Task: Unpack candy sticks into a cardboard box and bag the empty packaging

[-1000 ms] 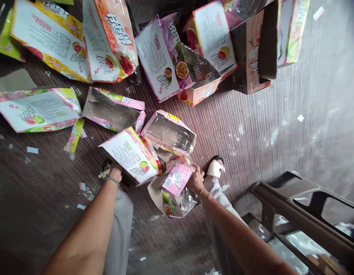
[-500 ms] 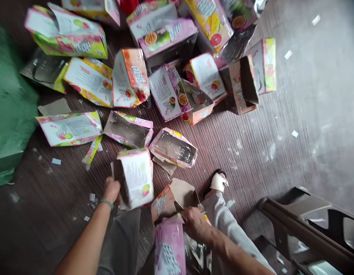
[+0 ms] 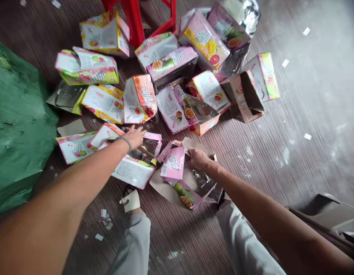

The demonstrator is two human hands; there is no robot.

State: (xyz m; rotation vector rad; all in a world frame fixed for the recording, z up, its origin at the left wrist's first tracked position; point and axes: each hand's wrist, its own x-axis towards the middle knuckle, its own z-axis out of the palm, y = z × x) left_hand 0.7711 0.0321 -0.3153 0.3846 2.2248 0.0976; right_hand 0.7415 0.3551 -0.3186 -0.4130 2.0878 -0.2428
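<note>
My left hand (image 3: 135, 137) lies palm down over a purple-edged carton (image 3: 150, 147) on the floor, its fingers stretched out. Under that wrist and forearm are a white carton with orange edges (image 3: 106, 134) and a white panel with small print (image 3: 134, 172). My right hand (image 3: 197, 158) is closed on the upper edge of an opened purple carton (image 3: 174, 164) with a passion fruit picture and a clear film window. Its fingertips are hidden inside the carton. The carton rests low between my feet, its brown flaps spread out.
Several opened fruit-print cartons (image 3: 177, 107) lie in a heap ahead. Behind them stands a red plastic stool (image 3: 134, 23). A large green sack (image 3: 19, 126) is at the left, and a dark frame-like object (image 3: 322, 214) at the right. White paper scraps (image 3: 308, 136) dot the floor.
Both hands have moved forward and down to the floor with their cartons. My left hand has let go of its white carton and spread its fingers; my right still grips the purple one.
</note>
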